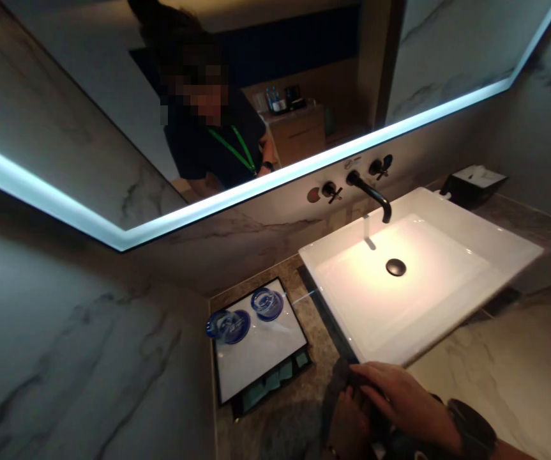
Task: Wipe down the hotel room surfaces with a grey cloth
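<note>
Two bare hands meet low in my view, right of centre, both gripping a dark, bunched cloth (341, 372). The right hand (402, 399), with a watch (471, 428) on its wrist, lies over the near side of the cloth, fingers bent onto it. The left hand (349, 418) is lower and dimmer, its fingers curled around the same cloth; I cannot make out each fingertip.

The cloth is between the hands and just past them, above the worktop (299, 406) by its front edge, just beside the sink's front left corner. I cannot tell whether it touches the stone. It is in hand and bunched, not spread out; how much handling remains, I cannot judge.

Beyond the hands, to the left, a white-topped tray (260, 358) sits at the worktop's left edge, with green packets (270, 381) tucked under its near side. Two glasses with blue discs are set out along its far side: a left glass (218, 326) and a right glass (265, 300).

To the right is the white sink (447, 300), its round drain plug (396, 267) in place. Farther back are a black tap (375, 195) and a tissue box (479, 182) near the worktop's far right corner. Behind, a lit mirror (304, 137) reflects a person (222, 150) wearing a green lanyard.
</note>
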{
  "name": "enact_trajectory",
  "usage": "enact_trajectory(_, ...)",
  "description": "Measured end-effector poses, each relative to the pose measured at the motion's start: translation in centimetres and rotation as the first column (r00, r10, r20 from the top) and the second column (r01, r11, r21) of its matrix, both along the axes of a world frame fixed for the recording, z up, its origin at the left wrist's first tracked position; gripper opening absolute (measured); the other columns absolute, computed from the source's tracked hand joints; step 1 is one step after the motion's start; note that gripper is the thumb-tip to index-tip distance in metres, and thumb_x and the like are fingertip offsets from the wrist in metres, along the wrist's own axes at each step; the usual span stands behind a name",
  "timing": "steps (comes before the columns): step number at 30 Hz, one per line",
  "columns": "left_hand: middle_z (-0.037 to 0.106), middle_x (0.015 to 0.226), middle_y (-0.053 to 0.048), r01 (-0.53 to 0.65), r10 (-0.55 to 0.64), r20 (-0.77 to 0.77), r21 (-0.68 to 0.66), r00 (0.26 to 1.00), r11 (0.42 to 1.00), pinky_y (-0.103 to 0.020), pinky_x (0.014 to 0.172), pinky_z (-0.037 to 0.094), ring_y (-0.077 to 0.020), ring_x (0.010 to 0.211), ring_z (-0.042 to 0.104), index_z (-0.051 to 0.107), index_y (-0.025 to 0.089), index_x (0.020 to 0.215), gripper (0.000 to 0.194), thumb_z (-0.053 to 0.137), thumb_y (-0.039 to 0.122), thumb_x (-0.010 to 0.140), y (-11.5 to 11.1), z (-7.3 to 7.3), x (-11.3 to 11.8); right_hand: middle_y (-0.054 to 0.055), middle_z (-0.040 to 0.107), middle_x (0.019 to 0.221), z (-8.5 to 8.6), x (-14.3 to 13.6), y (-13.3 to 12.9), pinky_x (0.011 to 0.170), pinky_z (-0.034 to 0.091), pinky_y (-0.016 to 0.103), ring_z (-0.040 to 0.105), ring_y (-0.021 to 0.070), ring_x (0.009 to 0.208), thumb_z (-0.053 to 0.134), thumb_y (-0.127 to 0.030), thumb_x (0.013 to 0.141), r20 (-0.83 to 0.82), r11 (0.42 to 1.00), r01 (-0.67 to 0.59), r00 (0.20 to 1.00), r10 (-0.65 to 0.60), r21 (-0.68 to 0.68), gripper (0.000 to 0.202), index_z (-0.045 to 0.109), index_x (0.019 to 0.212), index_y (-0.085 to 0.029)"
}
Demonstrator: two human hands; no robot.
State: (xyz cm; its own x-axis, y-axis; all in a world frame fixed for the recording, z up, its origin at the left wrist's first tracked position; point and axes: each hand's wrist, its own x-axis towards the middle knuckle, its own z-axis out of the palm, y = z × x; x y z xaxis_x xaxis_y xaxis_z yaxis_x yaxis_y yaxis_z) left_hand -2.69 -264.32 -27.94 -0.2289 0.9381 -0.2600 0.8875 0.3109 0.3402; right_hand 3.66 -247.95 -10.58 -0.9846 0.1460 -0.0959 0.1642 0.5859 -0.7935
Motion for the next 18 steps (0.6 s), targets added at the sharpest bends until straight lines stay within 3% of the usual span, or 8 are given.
enact_trajectory(2,0.058,0.130,-0.011,0.047,-0.048,-0.038,-0.034,0.998,0.998,-0.046,0.101,0.049,-0.0299,0.122,0.052,0.050,0.022,0.133,0.042,0.044,0.018,0.092,-0.5,-0.2,-0.5,0.006,0.063,0.113,0.0,2.4,2.1,0.091,0.049,0.033,0.059,0.0211,0.103,0.041,-0.027,0.098,-0.043,0.994,0.096,0.994,-0.098,-0.044,0.032,0.058,0.124,-0.020)
enact_trajectory(5,0.055,0.134,-0.009,0.099,-0.109,-0.097,-0.094,0.989,0.991,-0.042,0.104,0.048,-0.0283,0.125,0.050,0.049,0.023,0.134,0.053,0.047,0.005,0.085,-1.1,-0.6,-0.7,0.006,0.064,0.113,-1.2,6.6,6.2,0.088,0.050,0.029,0.060,0.0215,0.102,0.044,-0.032,0.099,-0.076,0.967,0.226,0.969,-0.236,-0.119,0.030,0.061,0.120,-0.021)
enact_trajectory(9,0.054,0.135,-0.004,-0.053,0.010,-0.190,-0.221,0.982,0.974,-0.036,0.103,0.047,-0.0253,0.123,0.053,0.055,0.028,0.130,0.070,0.035,-0.009,0.074,1.2,0.0,1.9,0.006,0.066,0.109,-3.5,13.3,13.4,0.086,0.050,0.029,0.062,0.0209,0.098,0.041,-0.036,0.100,-0.098,0.943,0.291,0.946,-0.309,-0.160,0.032,0.063,0.117,-0.021)
enact_trajectory(11,0.050,0.139,-0.006,-0.165,0.111,-0.214,-0.254,0.971,0.953,-0.034,0.105,0.044,-0.0234,0.125,0.051,0.050,0.023,0.135,0.073,0.030,-0.009,0.072,4.4,1.2,4.0,0.006,0.067,0.106,-4.4,16.9,17.3,0.084,0.051,0.030,0.063,0.0211,0.095,0.040,-0.038,0.100,-0.084,0.933,0.328,0.936,-0.342,-0.149,0.034,0.065,0.114,-0.021)
enact_trajectory(14,0.047,0.141,-0.014,-0.288,0.238,-0.193,-0.300,0.952,0.909,-0.032,0.108,0.040,-0.0233,0.127,0.048,0.038,0.006,0.140,0.072,0.032,-0.006,0.069,10.8,3.6,6.9,0.006,0.067,0.107,-5.6,22.5,22.7,0.083,0.052,0.032,0.063,0.0223,0.095,0.040,-0.043,0.099,-0.026,0.908,0.398,0.914,-0.405,-0.134,0.037,0.066,0.114,-0.021)
enact_trajectory(18,0.050,0.138,-0.018,-0.330,0.306,-0.124,-0.339,0.944,0.881,-0.033,0.110,0.035,-0.0235,0.127,0.047,0.035,0.001,0.141,0.069,0.036,-0.001,0.072,19.8,6.3,9.7,0.007,0.065,0.113,-7.3,29.4,28.1,0.091,0.051,0.036,0.062,0.0246,0.102,0.043,-0.051,0.095,0.071,0.817,0.562,0.827,-0.558,-0.129,0.042,0.066,0.114,-0.022)
